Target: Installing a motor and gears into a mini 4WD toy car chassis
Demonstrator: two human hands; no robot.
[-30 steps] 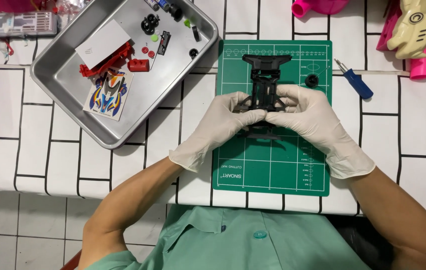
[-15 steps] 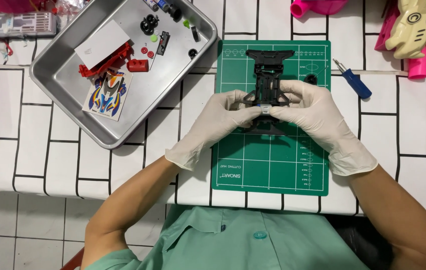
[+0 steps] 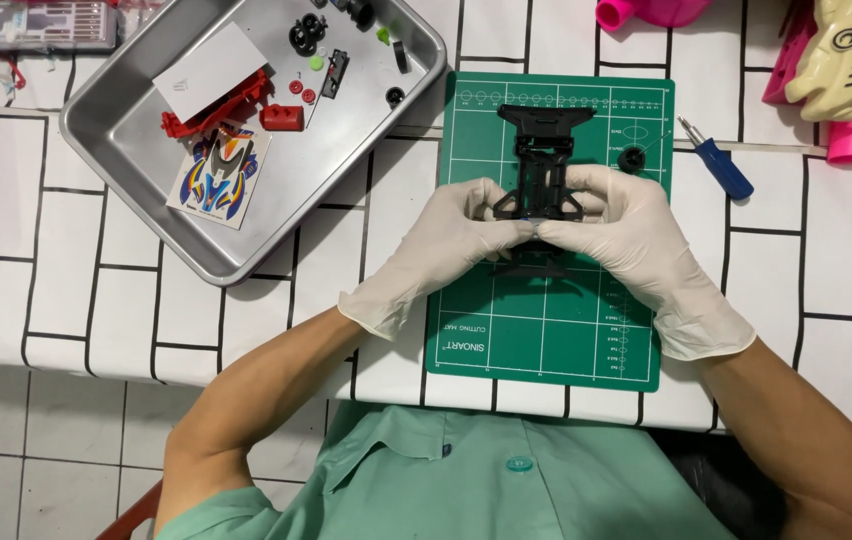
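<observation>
White bench [image 3: 66, 300] ruled with black brick-like lines, above a pale tiled floor. At centre, a green cutting mat [image 3: 546, 340] with a printed white grid. Over the mat's upper half, a black plastic toy-car chassis [image 3: 544, 165]: long and narrow, openwork, a wide flat bumper bar at the far end, a second crosspiece peeking out below the hands at the near end, no wheels fitted. Held lengthwise, pointing away from the body, by both hands in thin white gloves. Left hand [image 3: 446, 250] at the chassis's left flank, grip pinching its side between thumb and curled fingers. Right hand [image 3: 636, 240] at the right flank, grip likewise pinched on the frame, fingertips of both hands meeting near the middle. Exact contact under the fingers hidden. Just beside the chassis on the mat's right edge, a small black wheel [image 3: 631, 158]. Off the mat to the right, a blue-handled screwdriver [image 3: 721, 165]. To the upper left, a tilted metal tray [image 3: 126, 170] carrying a colourful sticker sheet [image 3: 218, 178], red plastic parts [image 3: 276, 115], a white card [image 3: 208, 72] and small black pieces [image 3: 308, 35]. At the top right, pink and cream toys [image 3: 846, 60]. Along the bottom, a green shirt [image 3: 506, 480] and bare forearms.
</observation>
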